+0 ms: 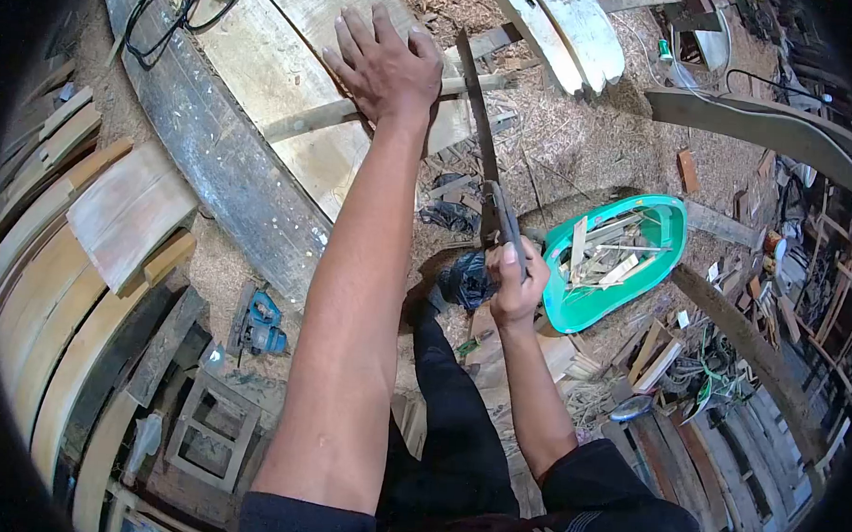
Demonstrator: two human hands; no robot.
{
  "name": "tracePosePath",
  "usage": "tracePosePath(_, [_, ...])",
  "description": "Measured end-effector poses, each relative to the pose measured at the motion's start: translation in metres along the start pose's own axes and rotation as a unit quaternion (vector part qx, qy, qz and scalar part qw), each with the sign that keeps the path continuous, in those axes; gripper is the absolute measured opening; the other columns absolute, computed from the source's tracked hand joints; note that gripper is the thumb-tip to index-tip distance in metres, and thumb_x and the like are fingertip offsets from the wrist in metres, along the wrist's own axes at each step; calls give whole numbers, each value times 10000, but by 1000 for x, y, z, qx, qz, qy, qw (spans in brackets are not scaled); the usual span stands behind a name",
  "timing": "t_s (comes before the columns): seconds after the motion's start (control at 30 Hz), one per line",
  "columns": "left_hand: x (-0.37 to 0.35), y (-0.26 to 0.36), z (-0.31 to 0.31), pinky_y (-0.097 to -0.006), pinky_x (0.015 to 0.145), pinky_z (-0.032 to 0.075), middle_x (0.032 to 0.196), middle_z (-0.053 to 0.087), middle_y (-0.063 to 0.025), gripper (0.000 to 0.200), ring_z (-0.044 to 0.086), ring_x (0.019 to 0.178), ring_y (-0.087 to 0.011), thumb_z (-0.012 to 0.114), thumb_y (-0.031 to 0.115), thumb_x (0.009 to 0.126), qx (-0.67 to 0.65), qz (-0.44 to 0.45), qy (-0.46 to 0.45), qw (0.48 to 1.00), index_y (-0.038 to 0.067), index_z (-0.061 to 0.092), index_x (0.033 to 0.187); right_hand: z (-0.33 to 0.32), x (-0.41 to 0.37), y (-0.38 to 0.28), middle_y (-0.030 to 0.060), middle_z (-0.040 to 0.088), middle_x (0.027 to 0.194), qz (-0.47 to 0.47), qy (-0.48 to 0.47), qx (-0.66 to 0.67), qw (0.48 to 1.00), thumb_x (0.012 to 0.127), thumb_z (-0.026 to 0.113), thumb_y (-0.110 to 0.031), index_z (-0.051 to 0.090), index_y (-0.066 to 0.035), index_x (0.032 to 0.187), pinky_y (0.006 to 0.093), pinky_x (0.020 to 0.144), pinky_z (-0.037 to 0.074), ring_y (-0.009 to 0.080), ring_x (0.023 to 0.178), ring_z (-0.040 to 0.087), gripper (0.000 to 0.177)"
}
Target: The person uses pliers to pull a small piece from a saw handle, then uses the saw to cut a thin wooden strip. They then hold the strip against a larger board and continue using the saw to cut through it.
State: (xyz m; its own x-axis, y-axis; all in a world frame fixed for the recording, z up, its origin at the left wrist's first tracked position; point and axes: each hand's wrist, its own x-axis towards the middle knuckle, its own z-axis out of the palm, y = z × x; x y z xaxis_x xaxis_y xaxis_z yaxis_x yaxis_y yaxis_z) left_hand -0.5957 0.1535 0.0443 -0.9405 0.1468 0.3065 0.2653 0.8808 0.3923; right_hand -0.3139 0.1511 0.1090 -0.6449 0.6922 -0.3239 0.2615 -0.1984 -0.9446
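My left hand (383, 63) lies flat, fingers spread, pressing a narrow wooden strip (304, 120) down on a big pale plank (291, 79). My right hand (516, 281) grips the dark handle of a hand saw (480, 126). The saw's long blade runs up and away from the handle and meets the strip just right of my left hand, at the plank's edge.
A green plastic tub (670, 229) with wood offcuts sits on the sawdust floor to the right. A blue power tool (260, 323) lies lower left beside stacked boards (55, 278). A black cable (185, 8) lies at the top left. Timber scraps and curved planks crowd the right side.
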Motion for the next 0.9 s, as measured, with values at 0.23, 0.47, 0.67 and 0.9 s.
tracePosePath(0.23, [-5, -8, -5, -504, 1173, 208, 1443, 470, -166, 466, 394, 1383, -315, 505, 291, 911, -71, 56, -16, 996, 61, 542, 1315, 11, 2, -11, -48, 480, 614, -35, 31, -86, 995, 960, 621, -241, 612, -2, 784, 246, 510, 330, 36, 584, 405, 297])
tracePosePath(0.47, [-36, -27, -24, -505, 1179, 222, 1476, 452, -149, 448, 382, 1398, -304, 441, 304, 988, -39, 237, -62, 969, 72, 496, 1368, 1, -16, 16, -40, 460, 569, -32, -6, -77, 997, 954, 636, -266, 574, -29, 737, 258, 487, 338, 39, 553, 398, 327])
tracePosePath(0.67, [-63, -29, -36, -553, 1153, 206, 1530, 392, -155, 463, 344, 1422, -334, 386, 283, 1023, -25, 224, -95, 970, 86, 457, 1436, 24, -31, 34, -21, 407, 543, -54, 48, -82, 994, 933, 659, -213, 526, -40, 698, 278, 476, 339, 53, 531, 381, 321])
tracePosePath(0.9, [-89, -52, -65, -548, 1157, 200, 1533, 390, -132, 495, 344, 1428, -302, 489, 275, 994, -52, 331, -157, 929, 103, 435, 1456, 19, -49, 55, 7, 432, 526, -90, 54, -104, 989, 908, 668, -163, 514, -43, 695, 279, 457, 356, 67, 488, 411, 288])
